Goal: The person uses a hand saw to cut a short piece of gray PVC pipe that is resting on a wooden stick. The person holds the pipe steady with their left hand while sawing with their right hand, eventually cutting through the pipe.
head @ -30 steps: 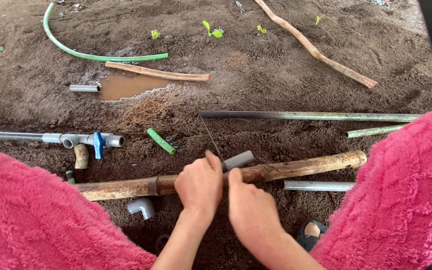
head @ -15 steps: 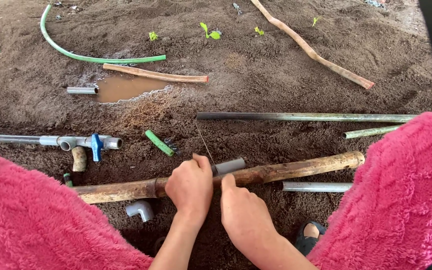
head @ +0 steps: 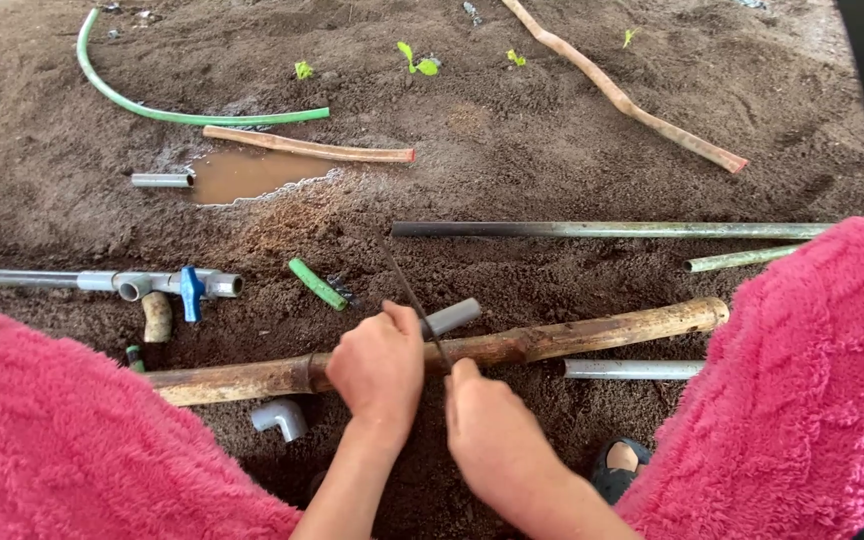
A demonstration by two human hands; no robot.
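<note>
My left hand [head: 377, 372] presses a short grey pipe piece [head: 455, 316] down onto a long bamboo pole [head: 602, 332] that lies across the soil in front of me. My right hand [head: 492, 430] grips the near end of a thin dark saw blade [head: 410, 295]. The blade slants away from me and crosses the grey pipe piece right beside my left thumb. Both hands sit close together over the middle of the pole.
Pink fuzzy fabric covers my knees at both lower corners. Nearby lie a grey elbow fitting [head: 280, 417], a pipe with a blue valve [head: 190, 288], a short green tube [head: 316, 284], a long dark pipe [head: 602, 229], a metal pipe stub [head: 632, 369], a muddy puddle [head: 242, 175] and a green hose [head: 152, 110].
My left hand and the grey pipe piece have shifted slightly left along the pole. My right hand has moved a little with the blade, still across the pipe.
</note>
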